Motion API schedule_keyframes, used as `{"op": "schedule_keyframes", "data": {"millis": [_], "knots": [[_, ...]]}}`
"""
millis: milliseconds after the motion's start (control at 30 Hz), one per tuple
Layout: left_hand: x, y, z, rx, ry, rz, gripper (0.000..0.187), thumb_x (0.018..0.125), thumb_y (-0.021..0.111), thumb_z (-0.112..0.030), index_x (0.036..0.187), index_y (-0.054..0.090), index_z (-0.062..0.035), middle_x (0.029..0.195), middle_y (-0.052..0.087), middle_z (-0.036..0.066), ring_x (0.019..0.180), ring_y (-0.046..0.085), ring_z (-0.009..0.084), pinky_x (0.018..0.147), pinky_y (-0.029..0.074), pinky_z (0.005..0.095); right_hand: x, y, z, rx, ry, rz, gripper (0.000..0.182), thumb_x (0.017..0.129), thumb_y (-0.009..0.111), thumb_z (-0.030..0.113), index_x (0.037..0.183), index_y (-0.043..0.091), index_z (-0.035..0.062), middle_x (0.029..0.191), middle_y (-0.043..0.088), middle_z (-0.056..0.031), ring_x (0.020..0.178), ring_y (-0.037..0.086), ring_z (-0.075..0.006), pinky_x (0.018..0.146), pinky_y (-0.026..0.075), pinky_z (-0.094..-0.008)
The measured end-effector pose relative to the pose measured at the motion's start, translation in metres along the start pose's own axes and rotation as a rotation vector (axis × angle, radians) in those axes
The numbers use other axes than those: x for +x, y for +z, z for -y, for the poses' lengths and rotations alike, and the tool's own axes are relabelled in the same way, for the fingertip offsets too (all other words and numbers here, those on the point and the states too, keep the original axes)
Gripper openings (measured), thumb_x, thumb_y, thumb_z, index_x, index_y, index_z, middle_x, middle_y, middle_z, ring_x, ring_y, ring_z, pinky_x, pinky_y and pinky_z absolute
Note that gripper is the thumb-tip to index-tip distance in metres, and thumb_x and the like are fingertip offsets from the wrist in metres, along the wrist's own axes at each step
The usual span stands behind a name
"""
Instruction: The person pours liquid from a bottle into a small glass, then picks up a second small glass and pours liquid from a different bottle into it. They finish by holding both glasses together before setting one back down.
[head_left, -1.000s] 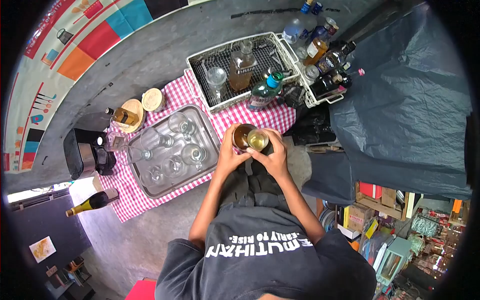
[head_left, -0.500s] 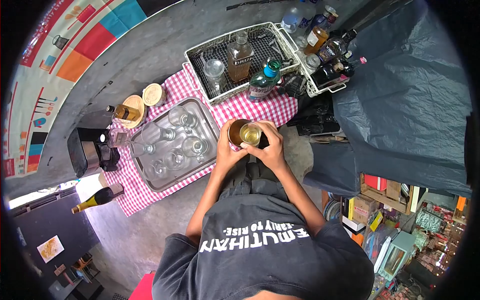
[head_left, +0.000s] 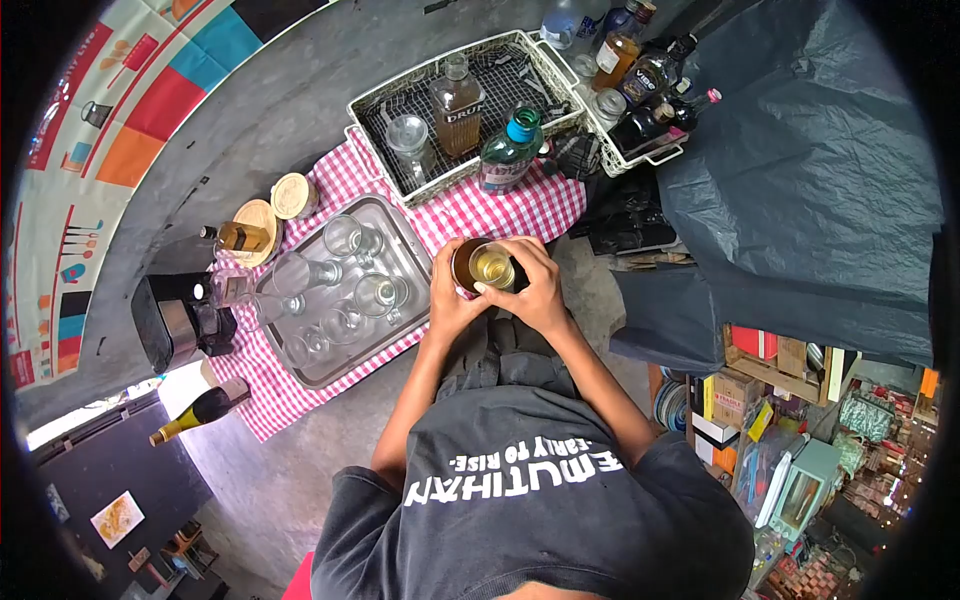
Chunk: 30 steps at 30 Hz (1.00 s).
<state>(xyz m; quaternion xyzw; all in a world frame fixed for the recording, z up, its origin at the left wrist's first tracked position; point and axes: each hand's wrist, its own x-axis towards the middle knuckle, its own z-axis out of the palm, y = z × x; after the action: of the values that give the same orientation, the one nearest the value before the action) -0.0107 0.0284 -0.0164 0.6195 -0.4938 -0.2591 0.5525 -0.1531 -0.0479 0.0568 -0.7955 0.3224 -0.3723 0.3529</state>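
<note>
Close in front of my body, my left hand (head_left: 452, 302) is wrapped round a dark brown cup (head_left: 464, 262). Just beside it, my right hand (head_left: 535, 290) grips a clear glass (head_left: 492, 266) with pale yellow liquid in it. Cup and glass are side by side, their rims touching or overlapping as seen from above. The fingers of both hands come close together at the near side of the glass. Beyond them lies a red-and-white checked cloth (head_left: 464, 216).
A grey tray (head_left: 402, 222) with several empty glasses is at the left. Behind stands a white wire basket (head_left: 360, 112) with a bottle and a glass; a green bottle (head_left: 508, 155) stands at its front edge. More bottles fill a rack (head_left: 650, 160) at the right.
The view has shifted slightly, so the table and basket appear a little further left and the basket higher. Both hands keep their hold, with the cup and glass in nearly the same place.
</note>
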Motion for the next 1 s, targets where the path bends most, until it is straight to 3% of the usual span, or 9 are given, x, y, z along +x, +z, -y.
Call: {"op": "schedule_keyframes", "data": {"millis": [233,1000], "knots": [[-0.003,0.003,0.003,-0.047,-0.034,0.043,0.085,0.063,0.085,-0.021,0.134,0.042,0.0003,0.128,0.052,0.018,0.120,0.052,0.0341,0.102,0.041,0.0418,-0.002,-0.008,0.007,-0.034,-0.003,-0.008,0.052,0.066,0.083,0.023,0.106,0.063,-0.0026,0.100,0.066,-0.0162,0.096,0.062,-0.0330,0.085,0.049,-0.0429],[-0.006,0.003,-0.014,0.135,0.144,-0.010,0.080,0.062,0.084,-0.019,0.130,0.047,-0.0001,0.128,0.054,0.018,0.121,0.051,0.0370,0.103,0.040,0.0458,-0.010,-0.009,0.010,-0.118,0.001,0.036,0.053,0.064,0.082,0.014,0.110,0.063,-0.0016,0.102,0.063,-0.0152,0.097,0.059,-0.0327,0.085,0.049,-0.0427]]}}
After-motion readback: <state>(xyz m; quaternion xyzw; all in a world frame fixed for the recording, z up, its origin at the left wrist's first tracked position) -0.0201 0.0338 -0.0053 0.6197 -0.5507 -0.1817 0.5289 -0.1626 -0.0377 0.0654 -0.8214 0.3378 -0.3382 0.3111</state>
